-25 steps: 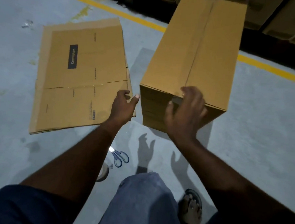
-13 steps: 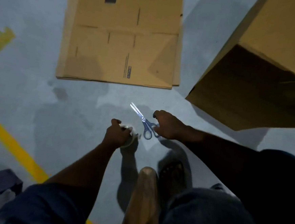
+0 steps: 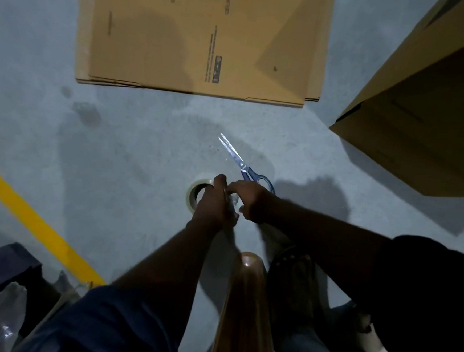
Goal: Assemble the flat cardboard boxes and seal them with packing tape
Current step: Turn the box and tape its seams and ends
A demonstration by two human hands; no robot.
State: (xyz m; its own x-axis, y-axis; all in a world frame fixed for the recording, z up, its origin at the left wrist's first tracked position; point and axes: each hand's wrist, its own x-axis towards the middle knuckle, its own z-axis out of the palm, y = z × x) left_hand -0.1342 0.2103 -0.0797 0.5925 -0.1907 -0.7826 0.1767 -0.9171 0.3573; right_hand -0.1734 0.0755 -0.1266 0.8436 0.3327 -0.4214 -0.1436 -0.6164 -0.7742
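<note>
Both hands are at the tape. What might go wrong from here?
1. The scissors lie right behind the right hand; a blind grab could nick a finger.
2. In this dim light the loose end of the tape, held in the left hand, may stick back or fold on itself.

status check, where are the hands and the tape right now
Left grip curled round tape roll. Right grip at the roll, hold unclear. Scissors just beyond it, nothing blocking. Flat boxes ahead, not yet assembled.
</note>
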